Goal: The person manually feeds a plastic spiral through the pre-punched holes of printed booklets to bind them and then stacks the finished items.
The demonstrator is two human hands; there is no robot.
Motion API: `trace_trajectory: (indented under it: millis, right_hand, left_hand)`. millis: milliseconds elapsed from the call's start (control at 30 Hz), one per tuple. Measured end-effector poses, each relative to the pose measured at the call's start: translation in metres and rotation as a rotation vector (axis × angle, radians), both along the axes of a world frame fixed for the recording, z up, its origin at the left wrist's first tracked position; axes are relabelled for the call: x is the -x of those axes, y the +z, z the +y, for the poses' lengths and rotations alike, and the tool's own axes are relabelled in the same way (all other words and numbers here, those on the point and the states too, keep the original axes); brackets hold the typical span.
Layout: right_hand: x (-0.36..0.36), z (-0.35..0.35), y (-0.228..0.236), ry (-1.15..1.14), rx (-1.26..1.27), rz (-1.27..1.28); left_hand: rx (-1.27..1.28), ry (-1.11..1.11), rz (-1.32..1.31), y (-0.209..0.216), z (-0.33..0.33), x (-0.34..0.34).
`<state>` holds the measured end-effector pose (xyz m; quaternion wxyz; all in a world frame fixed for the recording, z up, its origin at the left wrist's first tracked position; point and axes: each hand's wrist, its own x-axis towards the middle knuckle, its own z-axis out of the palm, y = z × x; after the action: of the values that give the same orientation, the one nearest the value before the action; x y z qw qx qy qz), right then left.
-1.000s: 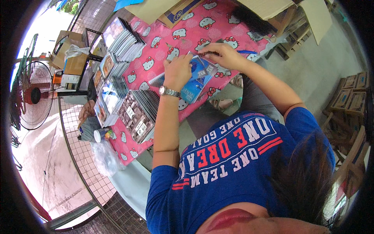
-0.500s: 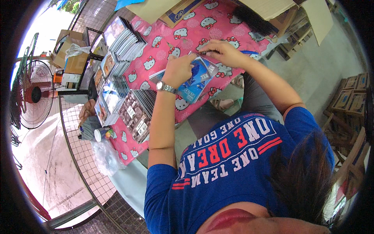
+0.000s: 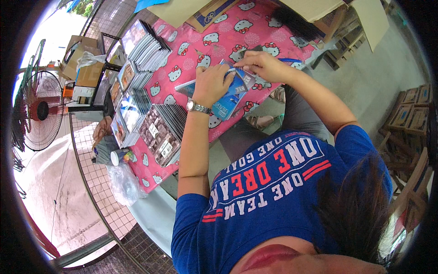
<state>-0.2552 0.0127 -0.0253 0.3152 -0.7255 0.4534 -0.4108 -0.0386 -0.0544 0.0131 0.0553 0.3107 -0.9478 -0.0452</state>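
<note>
A blue-covered notebook lies at a slant on the pink patterned tablecloth, close to the table's near edge. My left hand rests over it, the fingers gripping its upper part and the thumb pressed on the cover. At the notebook's far edge my right hand is pinched closed, its fingertips meeting those of the left. Whatever small thing the right fingertips hold is hidden. A silver wristwatch is on my left wrist.
Several stacks of notebooks stand on the left of the table. A white-lidded container and a clear plastic bag are at its left edge. Beyond stands a fan. Cardboard and dark bristles lie at the far right.
My left hand has shifted slightly right and its fingers reach further toward the notebook's far edge. The right hand has come down and closed into a pinch beside them.
</note>
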Motion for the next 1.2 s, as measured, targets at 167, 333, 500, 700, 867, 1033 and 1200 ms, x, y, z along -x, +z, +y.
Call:
trace_trajectory:
  millis: [167,333,500,700,867,1033,1200]
  right_hand:
    - [-0.003,0.001,-0.001,0.018,-0.205,-0.208]
    - [-0.004,0.004,-0.004,-0.019,0.113,0.016]
    - [-0.010,0.009,0.004,0.028,-0.013,-0.009]
    - [-0.004,0.006,0.008,0.093,0.136,0.078]
    - [-0.010,0.015,0.020,0.044,0.134,0.197]
    - [0.006,-0.053,-0.029,-0.091,-0.299,0.159]
    - [0.001,-0.065,-0.094,-0.630,-0.204,0.737]
  left_hand:
    - [0.150,0.277,-0.010,-0.006,0.026,0.011]
    - [0.203,0.661,0.357,-0.037,0.058,0.019]
    - [0.250,0.444,0.485,-0.046,0.054,0.002]
    - [0.192,0.448,0.451,-0.049,0.054,0.001]
    - [0.203,0.445,0.425,-0.048,0.053,-0.001]
    - [0.176,0.399,0.435,-0.048,0.049,-0.009]
    - [0.097,0.340,0.451,-0.042,0.053,-0.011]
